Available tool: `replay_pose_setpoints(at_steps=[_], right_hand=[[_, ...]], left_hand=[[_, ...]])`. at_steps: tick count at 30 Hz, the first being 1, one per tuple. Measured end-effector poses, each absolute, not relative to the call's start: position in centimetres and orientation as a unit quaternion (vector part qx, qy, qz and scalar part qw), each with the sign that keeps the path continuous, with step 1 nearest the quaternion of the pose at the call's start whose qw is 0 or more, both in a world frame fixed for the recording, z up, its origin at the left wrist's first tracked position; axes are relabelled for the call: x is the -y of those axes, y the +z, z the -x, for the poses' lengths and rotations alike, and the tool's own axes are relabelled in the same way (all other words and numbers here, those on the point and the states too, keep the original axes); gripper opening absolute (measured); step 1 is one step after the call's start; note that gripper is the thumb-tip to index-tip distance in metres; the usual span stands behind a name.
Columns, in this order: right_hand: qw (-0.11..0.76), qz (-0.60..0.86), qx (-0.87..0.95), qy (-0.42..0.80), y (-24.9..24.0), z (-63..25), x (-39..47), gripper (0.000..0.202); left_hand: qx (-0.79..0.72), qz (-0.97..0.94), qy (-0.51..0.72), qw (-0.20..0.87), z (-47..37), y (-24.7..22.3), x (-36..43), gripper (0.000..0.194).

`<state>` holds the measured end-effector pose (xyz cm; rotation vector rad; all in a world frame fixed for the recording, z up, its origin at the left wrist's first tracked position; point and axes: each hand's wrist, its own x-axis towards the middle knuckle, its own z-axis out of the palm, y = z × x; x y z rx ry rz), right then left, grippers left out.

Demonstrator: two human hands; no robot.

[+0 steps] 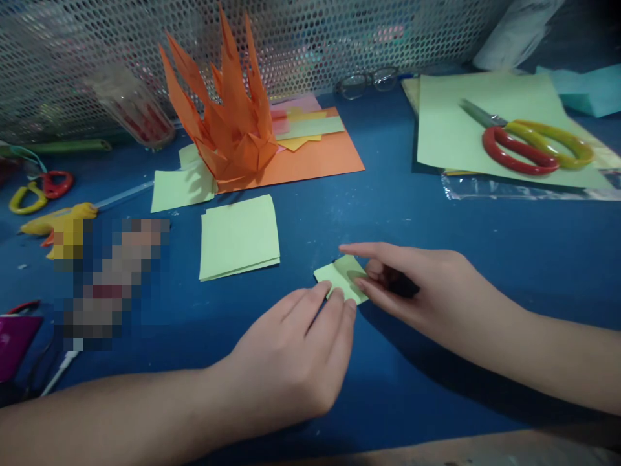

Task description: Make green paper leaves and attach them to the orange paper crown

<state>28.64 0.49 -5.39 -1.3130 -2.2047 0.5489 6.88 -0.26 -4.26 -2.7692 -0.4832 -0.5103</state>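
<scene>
we see the small green paper (345, 268) lying on the counter (388, 213), nearer its front edge than its back edge. the left hand (295, 353) lays its fingertips on the paper's near side; its thumb is hidden, so we cannot tell whether it pinches or only presses. the right hand (427, 278) has index and thumb wide apart, the thumb at the paper's right side, the other fingers curled; we cannot tell if they grip.

our main worry is slipping: the piece is small and the counter looks smooth, so if the left fingertips press lightly or unevenly, it could skid or turn and a crease would land crooked. those fingers also cover the near edge, so a misaligned corner could go unnoticed. too hard a push from the right thumb might buckle the sheet. a wide sweep toward the counter's left edge could scatter the loose green stack (240, 236), whose sheets already sit unevenly.
</scene>
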Motion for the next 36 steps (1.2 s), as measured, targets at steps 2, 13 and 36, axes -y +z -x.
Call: replay_pose_setpoints(at_steps=[2, 13, 36], right_hand=[[0.252, 0.485, 0.816, 0.190, -5.5, -28.7, -0.5, 0.035], [0.249, 0.468, 0.839, 0.119, -6.0, -28.4, -0.8, 0.034], [0.207, 0.448, 0.861, 0.121, -6.4, -29.2, -0.9, 0.038]], left_hand=[[0.166, 0.961, -0.169, 0.143, -6.9, -4.2, 0.5, 0.029], [0.237, 0.955, -0.157, 0.088, -7.5, -4.4, 1.4, 0.037], [0.240, 0.960, -0.141, 0.010, -7.7, -3.2, -0.1, 0.038]])
